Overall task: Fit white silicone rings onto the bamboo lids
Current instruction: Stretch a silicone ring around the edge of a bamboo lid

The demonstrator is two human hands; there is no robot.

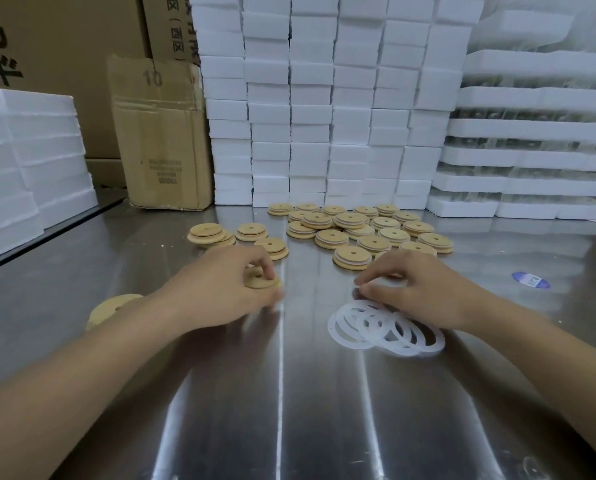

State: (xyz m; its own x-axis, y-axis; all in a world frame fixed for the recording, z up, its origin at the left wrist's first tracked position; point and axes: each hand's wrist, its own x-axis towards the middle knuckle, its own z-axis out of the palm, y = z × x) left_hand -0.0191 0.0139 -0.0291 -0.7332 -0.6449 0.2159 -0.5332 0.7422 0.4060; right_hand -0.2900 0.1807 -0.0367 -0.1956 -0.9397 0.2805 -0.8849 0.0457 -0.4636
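The pile of flat white silicone rings lies face-up on the shiny steel bench, just on the near side of the right hand, the closer hand. Its fingers are curled, thumb and forefinger nipped at the pile's far edge; I can't tell whether a ring is caught. Off to its left, the left hand grips one round bamboo lid, tilted, its holed face upward. Both are round, with no long axis.

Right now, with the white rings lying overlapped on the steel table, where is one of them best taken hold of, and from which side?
Pinch the thin band of the uppermost white ring, probably where it rides up over a neighbour, since flat on the table it offers no edge. Come from above at the pile's far side, where the right hand is poised.
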